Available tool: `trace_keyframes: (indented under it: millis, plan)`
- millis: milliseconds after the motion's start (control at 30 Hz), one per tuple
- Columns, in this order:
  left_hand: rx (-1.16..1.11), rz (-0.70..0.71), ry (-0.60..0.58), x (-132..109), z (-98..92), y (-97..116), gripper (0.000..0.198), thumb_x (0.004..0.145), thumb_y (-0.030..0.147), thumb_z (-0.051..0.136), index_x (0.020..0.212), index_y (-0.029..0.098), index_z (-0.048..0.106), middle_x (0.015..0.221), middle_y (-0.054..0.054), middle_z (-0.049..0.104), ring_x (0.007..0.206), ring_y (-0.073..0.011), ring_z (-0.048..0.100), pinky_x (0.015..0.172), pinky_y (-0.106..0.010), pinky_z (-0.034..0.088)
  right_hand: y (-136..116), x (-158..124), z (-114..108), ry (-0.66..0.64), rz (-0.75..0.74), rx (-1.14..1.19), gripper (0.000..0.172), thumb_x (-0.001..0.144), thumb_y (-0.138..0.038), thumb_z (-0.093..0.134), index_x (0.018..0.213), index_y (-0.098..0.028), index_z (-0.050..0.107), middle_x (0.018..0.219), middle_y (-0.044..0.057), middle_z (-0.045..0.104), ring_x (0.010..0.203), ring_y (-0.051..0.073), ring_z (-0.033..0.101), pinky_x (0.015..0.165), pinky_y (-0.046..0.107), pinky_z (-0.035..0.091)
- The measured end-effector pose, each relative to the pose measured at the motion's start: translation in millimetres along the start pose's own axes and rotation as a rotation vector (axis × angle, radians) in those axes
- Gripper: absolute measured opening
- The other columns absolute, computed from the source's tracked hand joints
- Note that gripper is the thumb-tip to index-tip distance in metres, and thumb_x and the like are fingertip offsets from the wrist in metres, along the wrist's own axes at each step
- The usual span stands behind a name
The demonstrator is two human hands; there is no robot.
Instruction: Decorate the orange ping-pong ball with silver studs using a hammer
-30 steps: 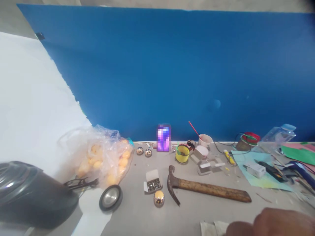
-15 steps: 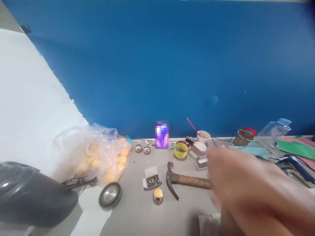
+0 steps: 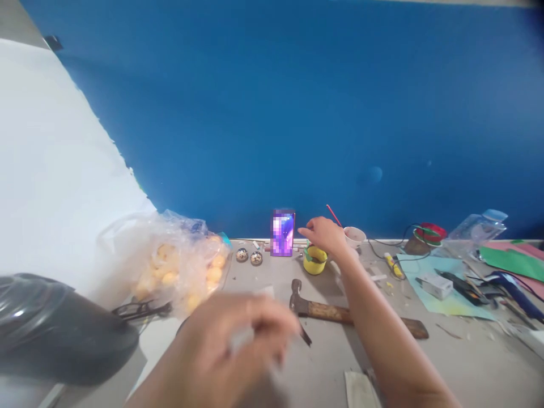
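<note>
My right hand [image 3: 325,233] reaches to the back of the table, above a small yellow round container [image 3: 315,263] and just right of an upright phone [image 3: 283,233] with a lit screen. Its fingers point left, slightly bent and apart, with nothing seen in them. My left hand [image 3: 238,340] is blurred in the foreground, fingers curled toward the thumb. Whether it holds anything cannot be made out. It covers most of the small white box and the shiny ball. A claw hammer [image 3: 329,311] lies beyond my left fingertips, its handle partly under my right forearm.
Two shiny balls [image 3: 249,256] sit left of the phone. A clear bag of yellow-orange pieces [image 3: 170,269] and a dark cylindrical object [image 3: 55,328] fill the left. A white cup [image 3: 354,236], light-blue paper [image 3: 457,303], a plastic bottle [image 3: 482,226] and tools lie on the right.
My right hand has gone from the near right to the back by the phone. My left hand has entered at the bottom, over the small box and ball.
</note>
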State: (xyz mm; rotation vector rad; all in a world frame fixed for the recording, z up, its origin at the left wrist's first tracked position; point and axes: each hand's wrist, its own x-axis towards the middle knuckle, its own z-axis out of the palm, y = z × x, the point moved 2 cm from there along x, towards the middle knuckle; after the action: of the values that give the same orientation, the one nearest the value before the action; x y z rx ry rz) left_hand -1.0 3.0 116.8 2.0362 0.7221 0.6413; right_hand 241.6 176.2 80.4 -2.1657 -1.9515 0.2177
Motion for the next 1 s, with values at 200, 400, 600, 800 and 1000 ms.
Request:
trace_keyframes:
  millis: [200,400,600,800,1000]
  plan:
    - [0.800,-0.473,0.263,87.5,-22.1,-82.6,0.045,0.096,0.020,0.041,0.137,0.028,0.060,0.116,-0.010,0.075,0.103,-0.0278,0.070,0.082,-0.037,0.053,9.8,-10.0,0.9,0.035,0.003,0.135,0.031,0.092,-0.047,0.053,0.093,-0.025,0.074,0.095,0.005,0.077,0.087,0.023,0.069,0.066,0.029,0.041]
    - [0.935,-0.540,0.087,114.9,-17.3,-109.8,0.059,0.094,0.011,0.037,0.150,0.028,0.046,0.122,-0.014,0.073,0.109,-0.0330,0.070,0.084,-0.041,0.052,17.0,-8.9,3.5,0.032,-0.046,0.174,0.028,0.092,-0.043,0.055,0.090,-0.024,0.075,0.094,0.005,0.077,0.085,0.021,0.068,0.063,0.027,0.039]
    - [1.030,-0.567,0.025,125.7,-13.8,-113.6,0.064,0.095,0.012,0.035,0.158,0.026,0.033,0.122,-0.017,0.071,0.106,-0.0359,0.071,0.083,-0.046,0.055,15.2,-6.3,4.6,0.043,-0.091,0.207,0.027,0.091,-0.045,0.056,0.091,-0.025,0.075,0.096,0.004,0.077,0.087,0.022,0.068,0.065,0.027,0.040]
    - [1.019,-0.641,-0.004,133.4,-10.8,-117.1,0.070,0.092,0.007,0.034,0.159,0.028,0.030,0.119,-0.018,0.072,0.101,-0.0365,0.072,0.081,-0.049,0.055,14.6,-5.9,4.6,0.035,-0.091,0.221,0.027,0.090,-0.044,0.056,0.092,-0.025,0.076,0.096,0.004,0.077,0.085,0.022,0.068,0.065,0.027,0.041]
    - [1.052,-0.643,-0.002,138.7,-11.8,-125.5,0.075,0.089,0.002,0.029,0.160,0.028,0.026,0.119,-0.018,0.072,0.099,-0.0348,0.072,0.080,-0.045,0.055,15.2,-5.6,5.7,0.047,-0.101,0.223,0.025,0.090,-0.042,0.057,0.089,-0.025,0.075,0.093,0.003,0.077,0.083,0.021,0.068,0.062,0.027,0.038]
